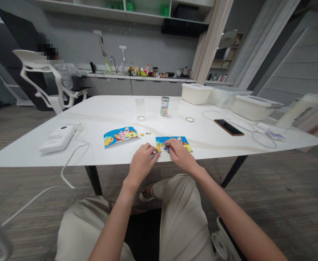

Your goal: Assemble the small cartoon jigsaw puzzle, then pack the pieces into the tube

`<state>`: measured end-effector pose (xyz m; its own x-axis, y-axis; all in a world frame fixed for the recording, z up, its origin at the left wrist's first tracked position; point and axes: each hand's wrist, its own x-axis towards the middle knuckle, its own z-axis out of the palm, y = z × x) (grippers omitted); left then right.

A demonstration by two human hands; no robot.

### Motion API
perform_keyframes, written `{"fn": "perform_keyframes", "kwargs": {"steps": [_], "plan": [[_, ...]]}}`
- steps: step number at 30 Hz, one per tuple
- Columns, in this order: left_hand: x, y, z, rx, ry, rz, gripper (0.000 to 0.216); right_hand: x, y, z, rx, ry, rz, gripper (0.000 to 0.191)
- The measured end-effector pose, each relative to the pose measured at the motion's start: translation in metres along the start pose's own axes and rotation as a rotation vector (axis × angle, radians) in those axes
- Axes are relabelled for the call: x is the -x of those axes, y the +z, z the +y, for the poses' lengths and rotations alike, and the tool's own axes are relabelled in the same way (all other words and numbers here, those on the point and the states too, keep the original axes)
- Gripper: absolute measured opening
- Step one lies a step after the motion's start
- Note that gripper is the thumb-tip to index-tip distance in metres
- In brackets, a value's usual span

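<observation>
A small cartoon jigsaw puzzle (181,140) lies near the front edge of the white table (107,116). My right hand (179,152) rests on its left part with fingers curled, pressing a piece onto it. At the puzzle's left edge my left hand (144,159) has its fingers bent, and they touch the table beside the puzzle. A printed cartoon picture (120,136) lies to the left. Two loose puzzle pieces (145,134) sit between the picture and the puzzle.
A clear glass (140,108), a printed tin (164,106) and a ring lid (189,119) stand mid-table. A phone (228,127), cables and white lidded boxes (252,106) fill the right. A white device (57,138) with a cable is left. Another person sits far left.
</observation>
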<state>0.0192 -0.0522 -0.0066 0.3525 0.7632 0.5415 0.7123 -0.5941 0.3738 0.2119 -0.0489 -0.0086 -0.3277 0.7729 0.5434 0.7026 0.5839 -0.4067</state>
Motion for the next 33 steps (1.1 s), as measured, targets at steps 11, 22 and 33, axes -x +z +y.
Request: {"fn": "perform_keyframes", "kwargs": {"steps": [11, 22, 33], "plan": [[0.001, 0.002, -0.001, -0.004, 0.013, 0.025, 0.009, 0.0, 0.001, 0.007, -0.151, 0.168, 0.153, 0.024], [-0.016, 0.0, -0.012, 0.126, -0.081, 0.079, 0.028, -0.001, -0.007, 0.014, -0.523, 0.342, 0.373, 0.018], [-0.055, -0.003, -0.045, -0.104, 0.283, -0.417, 0.044, 0.011, -0.025, 0.05, 0.123, 0.341, 0.087, 0.037]]}}
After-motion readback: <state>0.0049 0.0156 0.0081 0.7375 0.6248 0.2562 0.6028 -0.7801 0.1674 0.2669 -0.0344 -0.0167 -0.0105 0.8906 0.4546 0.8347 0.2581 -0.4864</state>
